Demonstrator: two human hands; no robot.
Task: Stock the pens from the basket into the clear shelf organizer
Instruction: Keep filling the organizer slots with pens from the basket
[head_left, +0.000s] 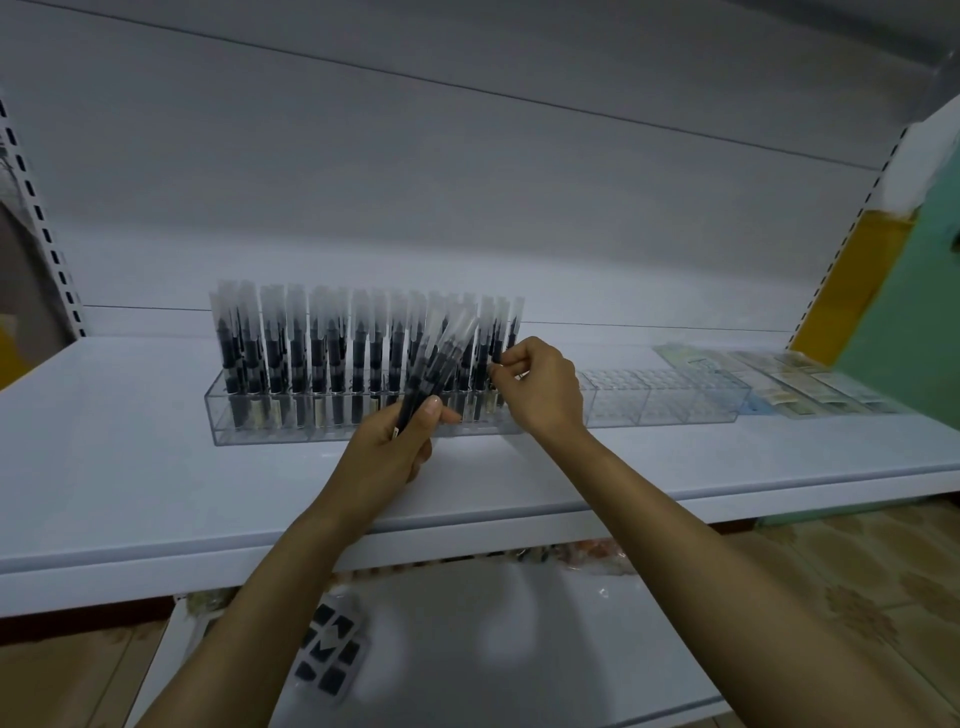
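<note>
L hand (395, 452) is wrapped round a bundle (439, 358) of black pens w/ frosted caps, thumb across the front, caps fanning up and to the right, in front of the organizer (270, 434). R hand (548, 389) is curled, thumb and forefinger pinching one pen (497, 349) at the right end of the row. It's upright, cap up, but my fingers hide the bottom, so can't tell if it's seated in a slot. The organizer sits on the white shelf (119, 467), toward the back, packed left to right w/ standing pens (311, 343), caps up. Just beside it on the right, a 2nd organizer (675, 400), clear, its holes showing. Further right, flat packets (810, 382) lie on the shelf, too blurred to read. Below, on the lower shelf (493, 649), a blister pack (330, 654) of dark shapes lies between my forearms.
</note>
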